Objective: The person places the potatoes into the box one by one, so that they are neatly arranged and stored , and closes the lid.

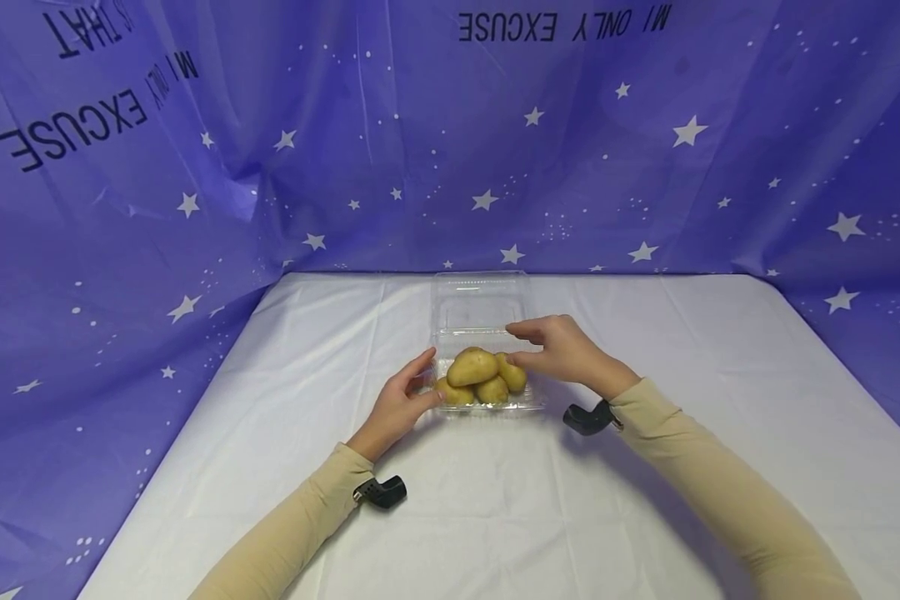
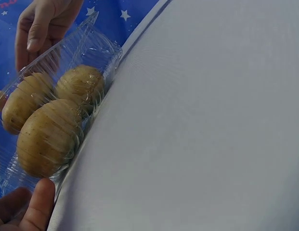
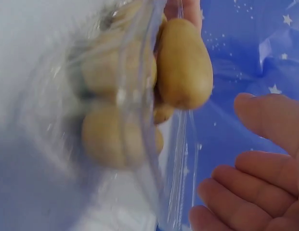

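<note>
Several yellow potatoes [image 1: 473, 367] sit heaped in a clear plastic clamshell box [image 1: 528, 404], and its hinged lid [image 1: 480, 310] lies folded back on the far side. One potato [image 3: 184, 65] rests on top, above the rim. At the box's left side is my left hand [image 1: 399, 408], thumb by the near corner and fingers spread along the edge. My right hand [image 1: 570, 354] hovers over the right side with thumb and fingers apart; its palm [image 3: 265, 192] holds nothing. From the left wrist, potatoes [image 2: 48, 137] show through the clear wall.
A white cloth [image 1: 495, 508] covers the table under the box. Blue-purple sheeting [image 1: 420, 150] with white stars and printed words hangs behind and at both sides. Dark wrist cameras [image 1: 381, 492] are strapped at both sleeves.
</note>
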`<state>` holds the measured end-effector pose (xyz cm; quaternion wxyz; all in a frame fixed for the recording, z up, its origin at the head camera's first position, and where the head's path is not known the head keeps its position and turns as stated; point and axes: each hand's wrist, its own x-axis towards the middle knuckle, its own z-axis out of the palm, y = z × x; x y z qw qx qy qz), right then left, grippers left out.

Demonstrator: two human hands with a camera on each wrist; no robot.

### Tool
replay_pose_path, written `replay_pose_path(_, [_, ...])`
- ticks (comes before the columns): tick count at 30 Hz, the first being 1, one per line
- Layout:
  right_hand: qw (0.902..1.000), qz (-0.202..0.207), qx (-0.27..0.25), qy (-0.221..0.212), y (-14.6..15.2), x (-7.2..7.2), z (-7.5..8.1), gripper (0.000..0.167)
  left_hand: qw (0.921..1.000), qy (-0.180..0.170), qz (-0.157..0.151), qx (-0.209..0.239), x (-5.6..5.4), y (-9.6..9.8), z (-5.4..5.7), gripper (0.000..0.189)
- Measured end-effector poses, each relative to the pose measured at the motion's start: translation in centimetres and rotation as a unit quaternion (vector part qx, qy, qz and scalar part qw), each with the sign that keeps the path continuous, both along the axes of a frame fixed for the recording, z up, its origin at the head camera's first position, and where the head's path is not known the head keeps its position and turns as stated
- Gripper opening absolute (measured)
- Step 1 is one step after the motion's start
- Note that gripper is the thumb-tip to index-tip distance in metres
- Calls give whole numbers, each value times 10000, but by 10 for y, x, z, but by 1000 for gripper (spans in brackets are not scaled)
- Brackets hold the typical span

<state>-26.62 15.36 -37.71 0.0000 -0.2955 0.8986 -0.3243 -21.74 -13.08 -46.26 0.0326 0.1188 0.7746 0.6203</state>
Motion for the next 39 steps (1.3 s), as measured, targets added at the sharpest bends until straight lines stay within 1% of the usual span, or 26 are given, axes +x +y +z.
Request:
replay_pose_path(4, [9999,-145,9,-37,12,-2,-1,48,9997,-188,-35,156,0,-2,0,74])
replay_pose_path(8, [9995,-293,-28,-57,25,-3,-5,46,9986,-304,-69,433,-1,-4,2,72])
replay_pose_path(11, [9989,-437,-96,-140,33,-4,-8,45,9975,-366,-75,603,-4,-5,2,69])
replay_pose_path(14, [9980,-564,-159,-241,39,-5,-12,45,9972,-460,2,586,-8,-7,2,67])
replay_pose_path(17, [9967,-685,-272,-346,42,-6,-15,44,9974,-546,156,449,-15,-9,5,66])
replay_pose_path(19, [9953,-760,-399,-445,43,-7,-17,44,9962,-659,280,491,-21,-11,9,65])
replay_pose_path(22, [9927,-922,-513,-586,44,-11,-21,43,9921,-901,444,753,-32,-12,13,62])
replay_pose_path(25, [9882,-1150,-579,-824,43,-19,-26,45,9842,-1253,551,1127,-46,-13,16,59])
replay_pose_path(27, [9813,-1285,-809,-1181,43,-24,-29,47,9793,-1456,592,1275,-55,-13,17,57])
replay_pose_path(28, [9759,-1347,-983,-1405,42,-27,-30,49,9773,-1547,599,1316,-59,-13,18,56])
replay_pose_path(29, [9697,-1395,-1178,-1626,42,-29,-31,50,9753,-1629,613,1357,-63,-14,18,55])
replay_pose_path(32, [9467,-1515,-1758,-2232,39,-38,-31,54,9720,-1782,644,1393,-73,-15,19,53])
replay_pose_path(34, [9345,-1568,-2026,-2472,38,-44,-32,55,9691,-1869,622,1487,-79,-17,18,51])
replay_pose_path(39, [9132,-1574,-2439,-2861,36,-53,-34,55,9600,-2063,568,1805,-89,-18,20,51])
